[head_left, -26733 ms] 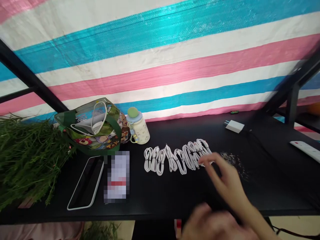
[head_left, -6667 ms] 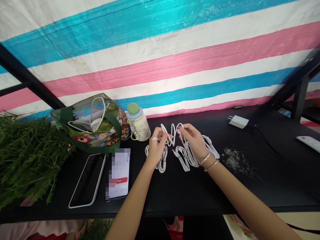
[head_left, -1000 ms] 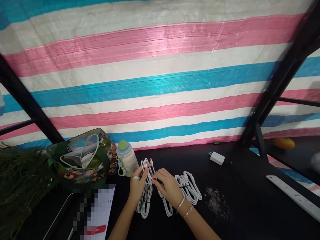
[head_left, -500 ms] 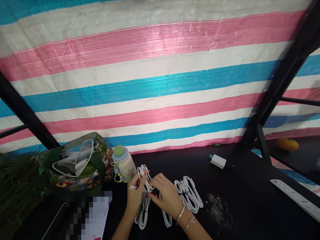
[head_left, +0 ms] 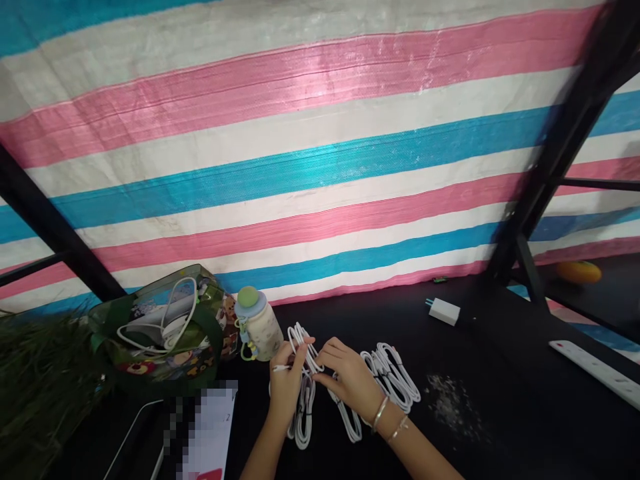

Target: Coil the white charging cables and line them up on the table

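A coiled white cable is gripped in my left hand, its loops rising above the fingers and a plug end poking out at the left. From the right, my right hand pinches the lower end of the same coil with thumb and fingers. Under the hands lies a white cable bundle with a dark tie. Another bundle lies partly hidden beneath my right hand. To the right of that hand rest more tied white cables, side by side on the black table.
A bottle with a green-topped lid and a clear-sided bag stand left. A white charger, pale crumbs and a power strip lie right. Paper and a phone-like object lie front left.
The view has shifted slightly, so everything on the table sits a little further right and higher. Both hands keep hold of the coil, with little other movement.
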`<state>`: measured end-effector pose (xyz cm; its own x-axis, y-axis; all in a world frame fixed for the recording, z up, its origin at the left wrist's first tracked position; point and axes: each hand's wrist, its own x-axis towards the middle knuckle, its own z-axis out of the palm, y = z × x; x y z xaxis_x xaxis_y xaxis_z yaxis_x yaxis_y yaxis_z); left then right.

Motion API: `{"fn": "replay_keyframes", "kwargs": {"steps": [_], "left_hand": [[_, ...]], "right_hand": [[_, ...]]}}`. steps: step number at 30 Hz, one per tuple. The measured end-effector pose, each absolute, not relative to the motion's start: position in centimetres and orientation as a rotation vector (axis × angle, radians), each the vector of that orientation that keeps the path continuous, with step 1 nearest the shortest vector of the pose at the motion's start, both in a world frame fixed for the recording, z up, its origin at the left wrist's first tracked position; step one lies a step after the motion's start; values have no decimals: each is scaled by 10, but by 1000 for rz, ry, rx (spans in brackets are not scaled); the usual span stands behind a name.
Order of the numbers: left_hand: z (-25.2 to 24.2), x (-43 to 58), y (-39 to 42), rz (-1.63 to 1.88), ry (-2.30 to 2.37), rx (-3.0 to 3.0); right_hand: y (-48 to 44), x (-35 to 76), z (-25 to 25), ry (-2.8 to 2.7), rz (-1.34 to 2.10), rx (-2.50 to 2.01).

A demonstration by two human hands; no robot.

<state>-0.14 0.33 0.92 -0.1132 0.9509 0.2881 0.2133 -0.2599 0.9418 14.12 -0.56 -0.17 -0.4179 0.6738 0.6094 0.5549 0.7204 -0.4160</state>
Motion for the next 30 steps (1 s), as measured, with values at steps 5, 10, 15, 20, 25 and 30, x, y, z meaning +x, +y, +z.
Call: {"fn": "replay_keyframes", "kwargs": {"steps": [5,10,15,20,25,30], "left_hand": [[14,2,0,1392,1198,1413],[18,7,-4,1387,1133,1217],[15,9,-3,1342,1069,872],[21,10,-4,1300,952,626],[29,8,-3,1250,859,427],[31,6,-2,1231,786,286]], "right_hand": [[-5,142,-3,-2056,301,-929],[-8,142,-1,-2002,366,-898],[-8,141,0,-1966,343,-880],[-7,142,-3,-1954,334,-922],[-9,141,-3,-1936,381,-937],[-11,140,-1,-1961,418,-892]]}}
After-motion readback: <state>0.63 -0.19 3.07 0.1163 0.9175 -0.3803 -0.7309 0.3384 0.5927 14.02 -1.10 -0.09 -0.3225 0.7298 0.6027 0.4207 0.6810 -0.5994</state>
